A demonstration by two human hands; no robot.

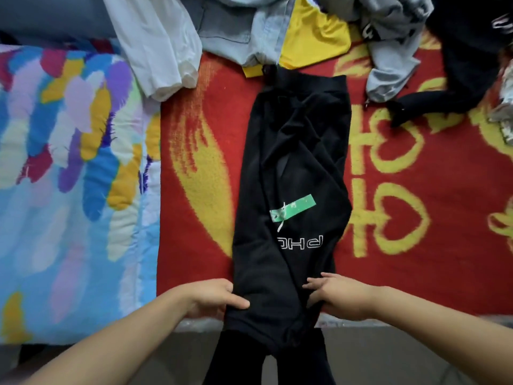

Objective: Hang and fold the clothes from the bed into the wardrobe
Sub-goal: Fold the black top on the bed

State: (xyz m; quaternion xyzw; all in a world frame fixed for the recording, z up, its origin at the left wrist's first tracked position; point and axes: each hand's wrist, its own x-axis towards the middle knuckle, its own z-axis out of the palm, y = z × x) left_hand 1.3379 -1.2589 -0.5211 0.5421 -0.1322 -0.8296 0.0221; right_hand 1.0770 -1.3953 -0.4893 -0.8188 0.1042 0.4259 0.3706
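Gripped black garment [291, 176] near edge: left hand [213, 298] pinching left side, right hand [336, 297] right side. Clothes pile [249, 29] far beyond hands.

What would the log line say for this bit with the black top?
stage: folding | item: black top on red blanket | left hand: grips near edge | right hand: grips near edge | pile: unfolded

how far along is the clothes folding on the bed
Early. The black garment already lies folded into a narrow strip on the red blanket. In hand: the left hand and right hand grip its near end. Left: white shirt, denim shirt, yellow top, grey garment.
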